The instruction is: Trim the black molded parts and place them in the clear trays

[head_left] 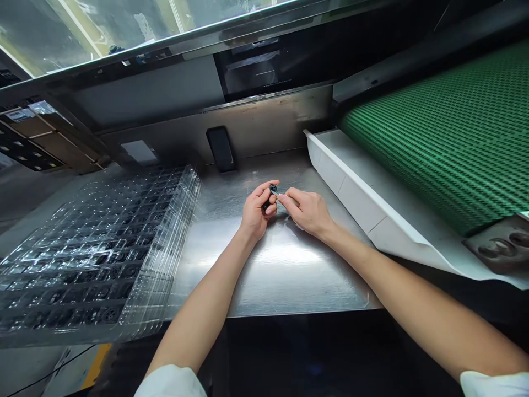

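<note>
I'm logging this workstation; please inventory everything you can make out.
Small part: one, black, in left hand
Thin tool: one, pale, in right hand
Clear trays: stacked, uncountable, transparent, left side
Tray contents: many, dark, inside
Phone-like device: one, black, against back panel
Bench: one, silver, centre
Trough: one, white, right
Mesh belt: one, green, far right
Left hand: one, bare, centre
Right hand: one, bare, centre
Sleeves: two, pale, bottom edge

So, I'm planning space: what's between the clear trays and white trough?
In the head view: metal table, left hand holding a black part, right hand, and, farther back, a dark device.
</note>
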Tool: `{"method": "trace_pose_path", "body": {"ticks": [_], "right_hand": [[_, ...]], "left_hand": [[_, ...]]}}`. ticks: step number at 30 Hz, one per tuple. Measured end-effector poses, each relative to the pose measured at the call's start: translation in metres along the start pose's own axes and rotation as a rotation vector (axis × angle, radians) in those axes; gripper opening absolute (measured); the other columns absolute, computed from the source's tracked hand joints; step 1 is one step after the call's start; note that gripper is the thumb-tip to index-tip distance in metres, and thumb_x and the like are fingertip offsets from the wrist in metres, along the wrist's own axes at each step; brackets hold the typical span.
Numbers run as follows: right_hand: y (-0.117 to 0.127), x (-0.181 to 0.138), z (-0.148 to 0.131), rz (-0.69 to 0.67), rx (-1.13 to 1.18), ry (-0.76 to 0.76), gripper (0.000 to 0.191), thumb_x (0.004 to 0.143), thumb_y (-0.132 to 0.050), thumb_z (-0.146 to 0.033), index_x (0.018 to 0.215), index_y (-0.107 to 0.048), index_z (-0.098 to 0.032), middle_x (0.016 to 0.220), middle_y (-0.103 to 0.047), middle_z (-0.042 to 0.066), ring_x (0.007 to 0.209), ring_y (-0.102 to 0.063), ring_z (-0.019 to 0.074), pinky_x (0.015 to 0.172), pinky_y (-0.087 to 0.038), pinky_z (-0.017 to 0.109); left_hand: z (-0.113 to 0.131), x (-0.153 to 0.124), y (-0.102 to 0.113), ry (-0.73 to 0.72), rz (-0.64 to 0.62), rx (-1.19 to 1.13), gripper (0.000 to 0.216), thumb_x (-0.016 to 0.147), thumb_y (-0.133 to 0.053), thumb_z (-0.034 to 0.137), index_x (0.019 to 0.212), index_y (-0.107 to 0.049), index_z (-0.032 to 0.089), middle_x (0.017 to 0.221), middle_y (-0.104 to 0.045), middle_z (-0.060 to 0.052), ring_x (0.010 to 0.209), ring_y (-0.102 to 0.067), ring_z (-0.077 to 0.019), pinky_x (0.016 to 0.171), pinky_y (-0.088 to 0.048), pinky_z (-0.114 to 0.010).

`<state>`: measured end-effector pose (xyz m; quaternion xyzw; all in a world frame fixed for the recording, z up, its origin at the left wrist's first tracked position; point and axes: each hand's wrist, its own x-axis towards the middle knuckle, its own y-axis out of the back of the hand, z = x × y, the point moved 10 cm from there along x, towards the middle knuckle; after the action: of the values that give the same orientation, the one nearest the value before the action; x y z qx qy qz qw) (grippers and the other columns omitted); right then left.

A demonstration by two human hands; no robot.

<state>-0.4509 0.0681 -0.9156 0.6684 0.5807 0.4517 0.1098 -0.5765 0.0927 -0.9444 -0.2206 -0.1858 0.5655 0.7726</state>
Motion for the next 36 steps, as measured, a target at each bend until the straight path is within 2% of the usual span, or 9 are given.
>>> {"method": "trace_pose_path", "body": {"ticks": [9, 24, 36], "right_hand": [[0.0031, -0.0005, -0.0035, 0.002, -0.048, 0.011, 0.046, 0.105, -0.042, -0.058, 0.074, -0.046, -0.024, 0.067, -0.057, 0.002, 0.062, -0.049, 0.0186, 0.064, -0.027, 0.031], [0.0063, 0.0010, -0.0022, 0.008, -0.038, 0.016, 0.046, 0.105, -0.045, -0.057, 0.073, -0.045, -0.023, 0.065, -0.055, 0.001, 0.060, -0.049, 0.0183, 0.063, -0.028, 0.032], [0.0067, 0.0021, 0.0018, 0.001, -0.027, -0.013, 0.046, 0.104, -0.044, -0.059, 0.077, -0.054, -0.024, 0.065, -0.057, 0.002, 0.060, -0.050, 0.0187, 0.063, -0.029, 0.031]], "left_hand": [[0.0019, -0.0012, -0.0024, 0.005, 0.001, -0.015, 0.022, 0.092, -0.071, 0.023, 0.113, -0.071, 0.015, 0.067, -0.050, 0.004, 0.047, -0.033, -0.0037, 0.048, -0.023, -0.017], [0.0020, -0.0009, -0.0039, -0.002, -0.023, -0.012, 0.020, 0.092, -0.070, 0.023, 0.111, -0.073, 0.015, 0.068, -0.049, 0.003, 0.047, -0.031, -0.0033, 0.048, -0.022, -0.018], [0.0003, -0.0018, -0.0037, 0.027, -0.015, 0.006, 0.021, 0.091, -0.072, 0.025, 0.111, -0.073, 0.016, 0.069, -0.049, 0.003, 0.048, -0.031, -0.0036, 0.047, -0.023, -0.018]]}}
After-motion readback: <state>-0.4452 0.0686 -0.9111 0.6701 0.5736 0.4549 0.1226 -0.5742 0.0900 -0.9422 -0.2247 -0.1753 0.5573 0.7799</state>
